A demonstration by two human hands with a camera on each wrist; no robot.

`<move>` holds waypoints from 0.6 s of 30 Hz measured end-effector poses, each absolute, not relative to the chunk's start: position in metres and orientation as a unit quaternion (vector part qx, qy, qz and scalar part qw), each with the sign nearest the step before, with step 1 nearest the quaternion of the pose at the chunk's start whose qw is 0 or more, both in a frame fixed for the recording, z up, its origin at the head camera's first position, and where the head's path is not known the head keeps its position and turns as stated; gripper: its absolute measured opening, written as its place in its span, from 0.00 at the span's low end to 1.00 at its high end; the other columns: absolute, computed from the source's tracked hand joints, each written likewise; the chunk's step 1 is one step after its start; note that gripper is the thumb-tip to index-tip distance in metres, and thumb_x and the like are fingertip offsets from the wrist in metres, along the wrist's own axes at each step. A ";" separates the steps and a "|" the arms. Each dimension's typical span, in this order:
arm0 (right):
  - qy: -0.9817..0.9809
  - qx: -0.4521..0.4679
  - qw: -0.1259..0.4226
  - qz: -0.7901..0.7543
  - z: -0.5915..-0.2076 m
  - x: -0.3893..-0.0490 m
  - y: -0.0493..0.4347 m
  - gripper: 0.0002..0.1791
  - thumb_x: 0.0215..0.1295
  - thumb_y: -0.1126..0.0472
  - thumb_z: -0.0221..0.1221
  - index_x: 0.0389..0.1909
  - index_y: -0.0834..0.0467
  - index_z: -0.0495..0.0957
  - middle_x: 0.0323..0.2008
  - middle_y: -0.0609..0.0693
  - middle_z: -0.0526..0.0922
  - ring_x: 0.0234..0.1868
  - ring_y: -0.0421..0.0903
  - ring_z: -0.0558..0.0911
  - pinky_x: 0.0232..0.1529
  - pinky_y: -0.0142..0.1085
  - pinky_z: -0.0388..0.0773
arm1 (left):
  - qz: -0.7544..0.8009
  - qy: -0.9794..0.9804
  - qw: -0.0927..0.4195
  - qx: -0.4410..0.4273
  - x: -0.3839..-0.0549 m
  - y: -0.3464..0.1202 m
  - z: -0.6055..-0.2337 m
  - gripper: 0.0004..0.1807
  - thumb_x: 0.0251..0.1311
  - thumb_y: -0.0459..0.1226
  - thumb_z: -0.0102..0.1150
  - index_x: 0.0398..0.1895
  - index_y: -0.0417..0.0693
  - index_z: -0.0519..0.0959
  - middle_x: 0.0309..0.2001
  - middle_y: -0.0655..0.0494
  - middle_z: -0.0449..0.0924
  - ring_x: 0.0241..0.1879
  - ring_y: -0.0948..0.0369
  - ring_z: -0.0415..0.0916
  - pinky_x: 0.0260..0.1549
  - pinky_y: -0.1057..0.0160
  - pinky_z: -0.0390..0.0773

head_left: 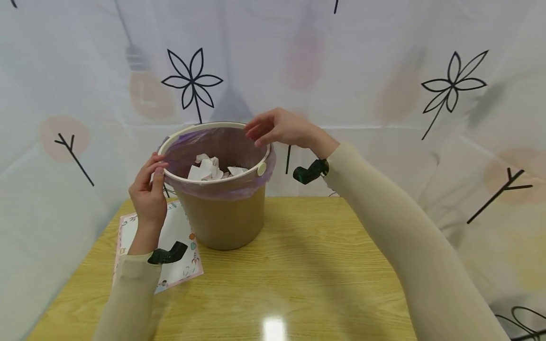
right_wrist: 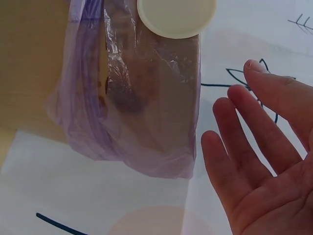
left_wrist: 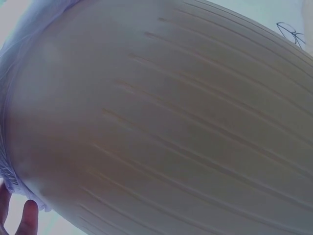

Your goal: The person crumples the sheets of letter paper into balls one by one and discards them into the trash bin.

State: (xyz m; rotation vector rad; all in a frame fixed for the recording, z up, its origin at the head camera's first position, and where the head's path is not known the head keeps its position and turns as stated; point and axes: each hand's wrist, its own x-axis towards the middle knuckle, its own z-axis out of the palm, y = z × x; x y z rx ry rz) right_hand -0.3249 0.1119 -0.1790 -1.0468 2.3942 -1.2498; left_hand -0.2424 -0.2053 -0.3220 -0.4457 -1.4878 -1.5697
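A brown trash can (head_left: 222,220) with a cream rim stands on the wooden table, lined with a purple plastic bag (head_left: 239,190) folded over the rim. White crumpled paper (head_left: 206,168) lies inside it. At the left side of the rim my left hand (head_left: 149,194) holds the edge, fingers at the top and thumb outside. The left wrist view shows only two fingertips (left_wrist: 30,218) beside the bag's edge. My right hand (head_left: 286,128) is raised over the right part of the rim; its fingers (right_wrist: 244,142) are relaxed, apart from the bag, and hold nothing.
A white sheet with a coloured printed border (head_left: 177,270) lies on the table (head_left: 290,265), partly behind the left forearm and the can. A patterned cloth (head_left: 354,61) hangs behind and at the sides. A round cream knob (head_left: 261,169) sits on the rim.
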 end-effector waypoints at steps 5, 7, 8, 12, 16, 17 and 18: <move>0.814 -0.361 0.109 -0.442 -0.183 -0.323 0.120 0.21 0.64 0.69 0.65 0.59 0.59 0.79 0.52 0.51 0.84 0.57 0.50 0.80 0.57 0.39 0.76 | -0.646 -0.590 0.443 -0.195 -0.233 -0.199 -0.316 0.10 0.68 0.24 0.51 0.43 0.23 0.80 0.55 0.43 0.81 0.67 0.49 0.67 0.65 0.59 0.65; 0.811 -0.359 0.101 -0.451 -0.186 -0.322 0.125 0.21 0.64 0.69 0.65 0.58 0.60 0.79 0.52 0.52 0.84 0.55 0.48 0.81 0.56 0.39 0.76 | -0.647 -0.591 0.436 -0.206 -0.232 -0.200 -0.316 0.10 0.68 0.23 0.50 0.45 0.23 0.80 0.57 0.43 0.80 0.68 0.49 0.65 0.67 0.58 0.63; 0.809 -0.357 0.095 -0.457 -0.187 -0.322 0.127 0.20 0.65 0.69 0.64 0.58 0.60 0.79 0.52 0.52 0.84 0.54 0.48 0.82 0.56 0.39 0.77 | -0.646 -0.595 0.430 -0.210 -0.233 -0.202 -0.316 0.11 0.69 0.23 0.49 0.46 0.24 0.79 0.58 0.43 0.79 0.69 0.49 0.65 0.67 0.58 0.62; 0.802 -0.349 0.065 -0.481 -0.194 -0.317 0.138 0.17 0.66 0.70 0.63 0.55 0.63 0.80 0.51 0.56 0.84 0.52 0.48 0.82 0.54 0.40 0.78 | -0.641 -0.611 0.407 -0.223 -0.241 -0.213 -0.322 0.12 0.70 0.22 0.47 0.49 0.25 0.79 0.62 0.41 0.76 0.70 0.50 0.63 0.66 0.60 0.63; 0.802 -0.332 0.031 -0.495 -0.201 -0.312 0.153 0.14 0.66 0.70 0.62 0.52 0.65 0.81 0.49 0.60 0.84 0.51 0.52 0.82 0.52 0.40 0.79 | -0.642 -0.621 0.389 -0.226 -0.246 -0.223 -0.326 0.12 0.70 0.22 0.48 0.50 0.25 0.79 0.63 0.40 0.74 0.70 0.50 0.62 0.65 0.62 0.65; 0.805 -0.325 0.024 -0.495 -0.204 -0.310 0.158 0.13 0.66 0.70 0.62 0.51 0.66 0.81 0.49 0.60 0.84 0.50 0.52 0.83 0.52 0.40 0.79 | -0.643 -0.623 0.384 -0.227 -0.246 -0.225 -0.326 0.12 0.70 0.22 0.48 0.50 0.25 0.79 0.64 0.40 0.74 0.70 0.50 0.62 0.65 0.63 0.65; 0.809 -0.318 0.019 -0.494 -0.207 -0.309 0.162 0.12 0.67 0.70 0.62 0.51 0.66 0.81 0.48 0.60 0.84 0.49 0.51 0.83 0.51 0.40 0.79 | -0.645 -0.621 0.380 -0.230 -0.246 -0.226 -0.326 0.12 0.70 0.22 0.49 0.50 0.25 0.79 0.64 0.40 0.74 0.70 0.49 0.62 0.64 0.63 0.65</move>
